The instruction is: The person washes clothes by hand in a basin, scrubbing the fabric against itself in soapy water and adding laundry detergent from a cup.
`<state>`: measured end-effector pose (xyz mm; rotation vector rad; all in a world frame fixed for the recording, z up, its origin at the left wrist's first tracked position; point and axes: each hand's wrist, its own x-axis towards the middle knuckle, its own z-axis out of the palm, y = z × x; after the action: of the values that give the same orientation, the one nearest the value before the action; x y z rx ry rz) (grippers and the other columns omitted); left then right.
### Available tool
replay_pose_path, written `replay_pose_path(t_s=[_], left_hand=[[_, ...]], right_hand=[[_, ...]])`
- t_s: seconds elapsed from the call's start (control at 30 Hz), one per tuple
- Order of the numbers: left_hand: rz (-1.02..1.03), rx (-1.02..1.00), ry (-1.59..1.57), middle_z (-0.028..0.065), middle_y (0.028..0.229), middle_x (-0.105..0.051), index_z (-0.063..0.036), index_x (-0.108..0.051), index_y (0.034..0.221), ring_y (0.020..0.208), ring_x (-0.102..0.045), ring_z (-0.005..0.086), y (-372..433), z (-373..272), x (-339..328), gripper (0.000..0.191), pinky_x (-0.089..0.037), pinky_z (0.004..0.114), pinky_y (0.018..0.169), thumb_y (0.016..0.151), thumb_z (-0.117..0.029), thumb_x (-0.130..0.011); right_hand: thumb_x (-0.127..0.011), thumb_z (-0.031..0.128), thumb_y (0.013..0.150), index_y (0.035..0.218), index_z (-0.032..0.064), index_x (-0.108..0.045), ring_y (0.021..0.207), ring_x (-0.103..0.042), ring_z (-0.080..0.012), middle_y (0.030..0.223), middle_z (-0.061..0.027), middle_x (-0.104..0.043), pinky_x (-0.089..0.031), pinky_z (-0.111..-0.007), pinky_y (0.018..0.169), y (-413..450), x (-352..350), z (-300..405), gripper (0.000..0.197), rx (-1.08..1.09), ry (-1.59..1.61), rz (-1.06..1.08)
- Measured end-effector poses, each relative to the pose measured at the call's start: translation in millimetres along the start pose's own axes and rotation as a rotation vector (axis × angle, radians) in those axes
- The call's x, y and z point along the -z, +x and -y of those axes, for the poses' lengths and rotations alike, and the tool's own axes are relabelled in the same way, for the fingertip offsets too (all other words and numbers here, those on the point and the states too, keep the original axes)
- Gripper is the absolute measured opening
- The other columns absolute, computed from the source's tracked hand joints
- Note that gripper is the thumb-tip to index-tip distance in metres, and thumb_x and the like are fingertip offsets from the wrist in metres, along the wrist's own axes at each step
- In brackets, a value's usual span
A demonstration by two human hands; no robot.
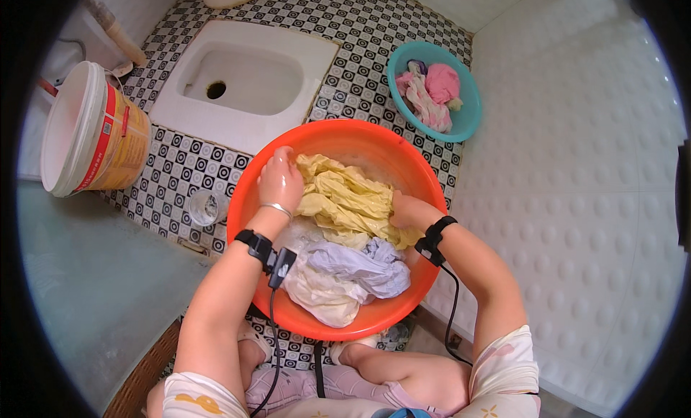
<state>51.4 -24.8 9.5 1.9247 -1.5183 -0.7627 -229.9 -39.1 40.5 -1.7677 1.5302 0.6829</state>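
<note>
A large orange plastic basin (345, 331) stands before me, holding wet laundry and some sudsy water. Across its upper half stretches a crumpled yellow cloth (345, 194). At the cloth's left end is my left hand (280, 180), wet and curled beside the basin wall; its fingertips are partly hidden, so its hold is unclear. My right hand (407, 208) grips the cloth's right end, its fingers sunk among the folds. Nearer to me lie a pale lavender cloth (361, 267) and a cream-white cloth (324, 294), both bunched and soaked.
A turquoise basin (474, 113) with pink and patterned clothes stands by the white wall (556, 164). Beyond the orange basin is a squat toilet (318, 102). To the left are a white-and-yellow bucket (127, 153) and a clear plastic cup (204, 208). Cables hang from both wristbands.
</note>
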Motion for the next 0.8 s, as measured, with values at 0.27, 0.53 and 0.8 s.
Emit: replay_pose_path(t_s=[0.27,0.53,0.8], left_hand=[[0.737,-0.088,0.357,0.0166,0.144,-0.035,-0.0306,-0.058,0.126,0.134,-0.034,0.0346,-42,20,-44,0.04,-0.033,0.048,0.107,0.087,-0.03,-0.057],[0.449,0.331,0.141,0.0194,0.132,-0.044,-0.0149,-0.053,0.125,0.122,-0.046,0.034,-40,40,-31,0.05,-0.036,0.048,0.104,0.084,-0.039,-0.065],[0.592,0.951,-1.563,0.0077,0.145,-0.043,-0.0188,-0.036,0.145,0.132,-0.042,0.0282,-50,30,-56,0.07,-0.036,0.051,0.106,0.095,-0.066,-0.025]], right_hand=[[-0.065,0.025,0.076,0.122,0.0031,-0.055,0.108,-0.056,-0.0425,0.113,-0.0231,-0.062,-0.043,-0.046,0.097,70,-25,41,0.052,0.543,0.351,-0.523],[-0.065,0.017,0.076,0.121,0.0024,-0.054,0.093,-0.063,-0.0396,0.101,-0.0225,-0.065,-0.052,-0.045,0.084,83,13,66,0.048,0.338,-0.058,-0.337],[-0.066,0.01,0.072,0.115,0.0051,-0.054,0.105,-0.054,-0.0399,0.111,-0.0277,-0.055,-0.043,-0.046,0.091,68,-33,108,0.045,0.687,0.366,-0.139]])
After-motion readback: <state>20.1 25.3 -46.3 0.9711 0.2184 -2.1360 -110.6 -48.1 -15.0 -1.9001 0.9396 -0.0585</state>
